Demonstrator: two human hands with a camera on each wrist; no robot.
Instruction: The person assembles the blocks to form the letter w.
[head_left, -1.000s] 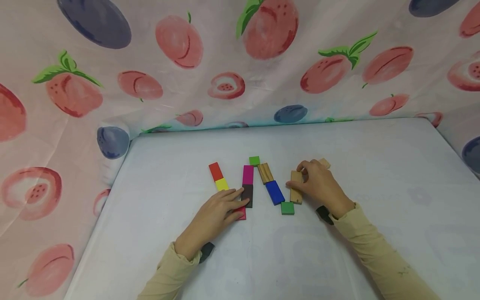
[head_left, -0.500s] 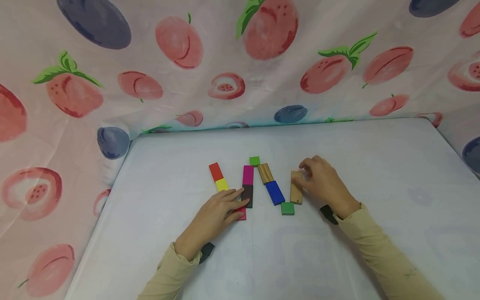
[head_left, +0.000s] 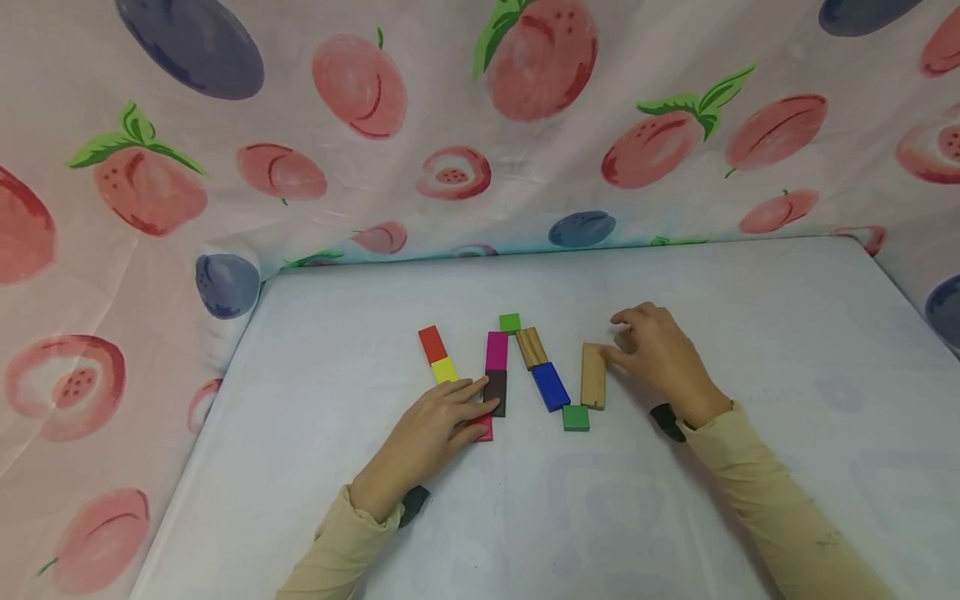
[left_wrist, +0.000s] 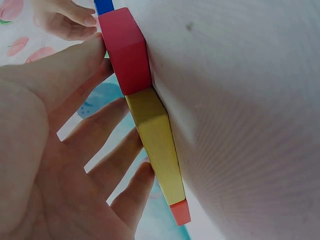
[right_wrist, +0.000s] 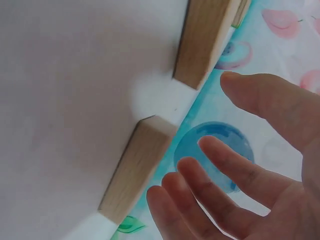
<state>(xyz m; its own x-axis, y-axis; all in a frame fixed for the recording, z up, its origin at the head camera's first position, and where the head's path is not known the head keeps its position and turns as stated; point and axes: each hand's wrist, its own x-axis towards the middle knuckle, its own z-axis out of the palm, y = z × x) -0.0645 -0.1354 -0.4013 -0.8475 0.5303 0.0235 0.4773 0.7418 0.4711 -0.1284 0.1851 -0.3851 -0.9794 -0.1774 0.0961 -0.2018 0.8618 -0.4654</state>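
Observation:
My left hand (head_left: 431, 421) rests with fairly straight fingers over a run of blocks, the fingertips at a dark brown block (head_left: 495, 393) and a red block (left_wrist: 131, 57). A yellow block (left_wrist: 160, 145) lies along the same fingers in the left wrist view, partly covered in the head view. My right hand (head_left: 663, 354) is spread beside a plain wooden block (head_left: 592, 379), holding nothing, thumb tip close to its upper right edge. A second wooden block (right_wrist: 140, 170) lies near the right fingertips in the right wrist view; the hand hides it from the head view.
Between the hands lie a magenta block (head_left: 497, 350), a grooved wooden piece (head_left: 531, 347), a blue block (head_left: 551, 386) and two green blocks, one far (head_left: 509, 323) and one near (head_left: 576, 417). An orange-red block (head_left: 432, 343) is at left. Behind the white table (head_left: 375, 308) hangs a fruit-print cloth (head_left: 420, 208).
My right hand has let go of the plain wooden block and drawn off to the right and slightly back, now covering the second wooden block. My left hand and the blocks stay put.

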